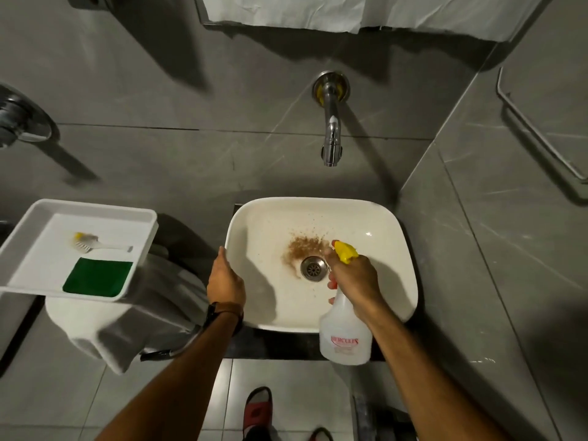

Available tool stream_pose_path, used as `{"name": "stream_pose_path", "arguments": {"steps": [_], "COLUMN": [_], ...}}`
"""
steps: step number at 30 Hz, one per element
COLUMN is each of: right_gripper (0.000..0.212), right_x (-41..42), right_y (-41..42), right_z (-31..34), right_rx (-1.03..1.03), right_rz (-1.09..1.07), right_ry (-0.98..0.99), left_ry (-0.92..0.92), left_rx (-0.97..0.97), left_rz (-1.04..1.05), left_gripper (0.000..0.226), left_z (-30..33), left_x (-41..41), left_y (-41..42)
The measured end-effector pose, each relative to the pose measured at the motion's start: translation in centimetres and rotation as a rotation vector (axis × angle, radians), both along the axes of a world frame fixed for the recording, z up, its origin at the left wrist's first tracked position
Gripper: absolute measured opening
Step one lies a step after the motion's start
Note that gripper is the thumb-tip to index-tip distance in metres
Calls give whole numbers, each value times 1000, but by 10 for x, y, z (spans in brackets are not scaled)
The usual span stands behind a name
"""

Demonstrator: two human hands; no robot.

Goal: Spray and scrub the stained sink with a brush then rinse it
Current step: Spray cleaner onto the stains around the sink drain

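The white sink (375, 224) has a brown stain (304, 248) just behind its metal drain (313, 268). My right hand (354, 278) grips a clear spray bottle (345, 335) by the neck, over the sink's front right. Its yellow nozzle (344, 251) points toward the stain. My left hand (225, 278) rests on the sink's left rim, fingers curled over the edge. A small white brush (95, 245) with a yellow end lies in a white tray (38, 218) to the left.
A green scouring pad (98, 276) lies in the tray beside the brush. The chrome tap (331, 128) juts from the grey tiled wall above the sink. A grey cloth (143, 319) hangs under the tray. A towel rail (541, 128) is on the right wall.
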State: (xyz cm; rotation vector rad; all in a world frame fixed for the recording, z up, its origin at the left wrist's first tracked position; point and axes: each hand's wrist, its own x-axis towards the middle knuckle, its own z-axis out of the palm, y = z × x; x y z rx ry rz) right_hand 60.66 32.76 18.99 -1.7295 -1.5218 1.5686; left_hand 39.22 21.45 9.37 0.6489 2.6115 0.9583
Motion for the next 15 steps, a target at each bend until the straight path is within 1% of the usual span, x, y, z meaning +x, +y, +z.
{"name": "stream_pose_path", "arguments": {"steps": [3,4,6,7,11,15], "right_gripper": [39,42,56,59,43,44], "right_x": [-18,-22,-25,-24,-8,12], "right_y": [5,8,16,20,32,36], "right_z": [3,6,10,11,14,12], "right_rx": [51,69,92,97,118,72], "right_rz": [8,10,-11,-31,-80,-113], "right_ry": [-8,-24,-71,-89,-105,-130], "left_ry": [10,13,16,16,11,0], "left_rx": [-13,-15,-10,-5,1,3], "left_rz": [-4,-2,2,1,-8,-5], "left_gripper": [63,63,62,62,62,63], "left_z": [-2,-3,-4,-4,-5,-5], "left_x": [-1,-2,-2,-2,-2,-1], "left_y": [0,0,0,0,-1,0]}}
